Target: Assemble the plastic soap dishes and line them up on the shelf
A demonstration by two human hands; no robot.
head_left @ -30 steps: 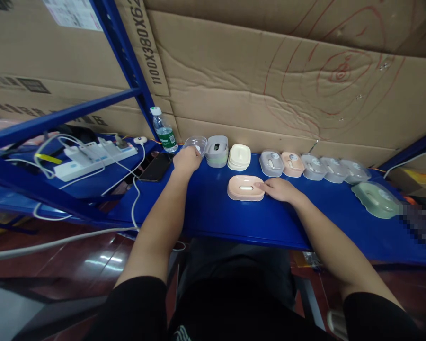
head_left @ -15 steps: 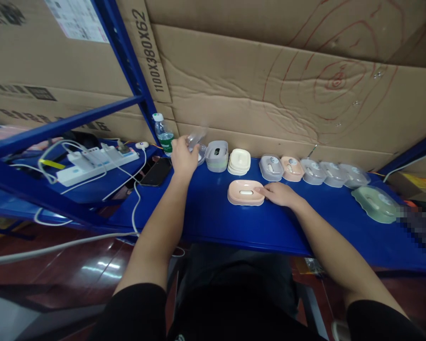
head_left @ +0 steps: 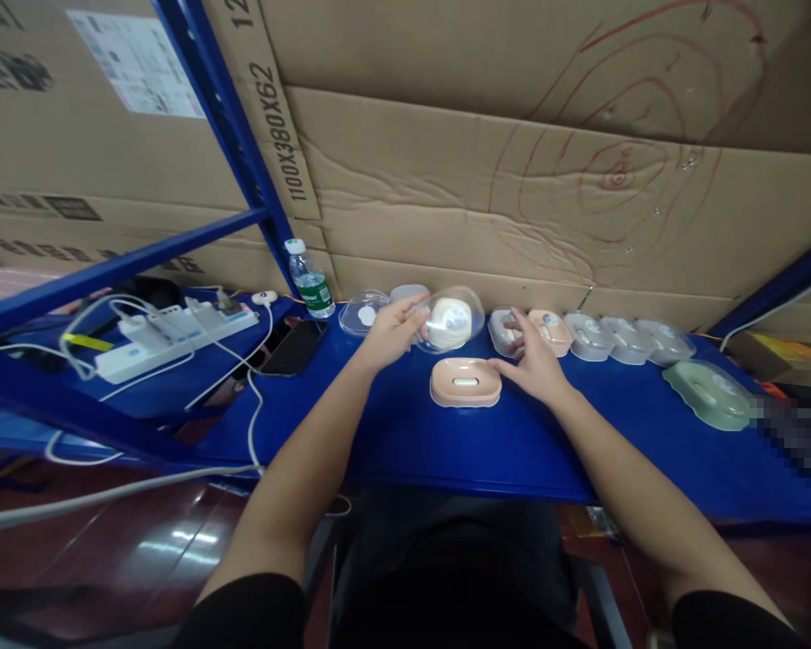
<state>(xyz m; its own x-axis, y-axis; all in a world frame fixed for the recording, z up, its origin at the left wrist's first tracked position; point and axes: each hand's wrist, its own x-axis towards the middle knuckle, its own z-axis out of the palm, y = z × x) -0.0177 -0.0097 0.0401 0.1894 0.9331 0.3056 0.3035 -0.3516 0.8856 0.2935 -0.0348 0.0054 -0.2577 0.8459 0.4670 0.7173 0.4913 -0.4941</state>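
My left hand (head_left: 397, 332) pinches a clear plastic lid (head_left: 469, 311) by its left edge, held up above the table. A round label shows on the lid, and cream-coloured pieces are seen through it. Just in front sits a pink soap dish (head_left: 465, 383) with an oval slot in its middle. My right hand (head_left: 531, 361) has its fingers apart, the thumb at the right rim of the pink dish; whether it touches is hard to tell. Behind my left hand, another clear lid (head_left: 363, 314) lies beside a partly hidden grey stack (head_left: 409, 293).
Lidded dishes in grey (head_left: 589, 338) and pink (head_left: 551, 333) stand in a row along the cardboard wall (head_left: 405, 180). A green dish (head_left: 709, 397) lies far right. To the left are a water bottle (head_left: 311, 284), a phone (head_left: 293, 348) and a power strip (head_left: 176, 342) with cables.
My left hand has brought a clear lid from the back left toward the middle. My right hand has lifted from the pink dish's rim and its fingers have spread.
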